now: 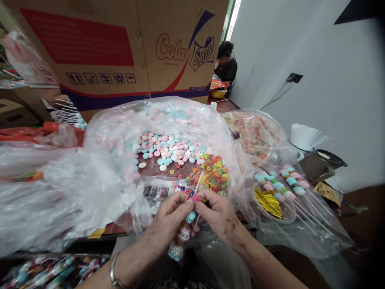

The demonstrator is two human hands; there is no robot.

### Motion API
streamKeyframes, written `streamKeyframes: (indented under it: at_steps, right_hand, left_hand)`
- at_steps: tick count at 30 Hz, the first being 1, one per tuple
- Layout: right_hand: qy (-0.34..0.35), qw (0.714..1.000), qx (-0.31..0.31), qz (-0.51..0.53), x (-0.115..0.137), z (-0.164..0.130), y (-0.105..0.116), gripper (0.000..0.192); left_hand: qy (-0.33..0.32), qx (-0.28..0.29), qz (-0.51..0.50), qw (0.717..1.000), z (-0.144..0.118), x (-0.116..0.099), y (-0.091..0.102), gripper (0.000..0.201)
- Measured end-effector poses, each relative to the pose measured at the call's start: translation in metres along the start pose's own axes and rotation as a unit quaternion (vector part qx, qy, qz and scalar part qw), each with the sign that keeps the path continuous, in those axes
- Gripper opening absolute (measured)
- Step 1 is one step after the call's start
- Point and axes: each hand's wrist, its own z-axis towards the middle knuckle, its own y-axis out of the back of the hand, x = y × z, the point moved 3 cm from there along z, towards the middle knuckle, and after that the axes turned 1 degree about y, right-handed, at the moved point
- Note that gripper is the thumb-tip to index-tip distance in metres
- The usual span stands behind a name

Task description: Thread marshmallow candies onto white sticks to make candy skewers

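Cardboard box (120, 52) far, behind the table (224, 105) | plastic bag (156, 132) of pastel sweets spread before you | your left hand (167, 218) and right hand (218, 214) near centre, fingers of both pinched on candy skewer (192, 200) | finished skewers (285, 184) right
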Motion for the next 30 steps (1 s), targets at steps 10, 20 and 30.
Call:
streamKeyframes:
  at_steps: [10, 20, 30]
  right_hand:
    - [0.090, 0.990, 0.109, -0.011, -0.002, 0.004, 0.012, 0.029]
    - [0.332, 0.880, 0.055, -0.335, 0.021, -0.007, 0.016, 0.023]
    - [0.432, 0.673, -0.082, -0.595, 0.028, -0.040, 0.010, 0.030]
  left_hand:
    - [0.130, 0.099, -0.119, 0.979, 0.003, -0.002, 0.006, 0.025]
    - [0.178, 0.234, -0.060, 0.954, -0.002, -0.006, 0.015, 0.049]
    - [0.150, 0.152, 0.070, 0.974, -0.002, -0.015, 0.013, 0.042]
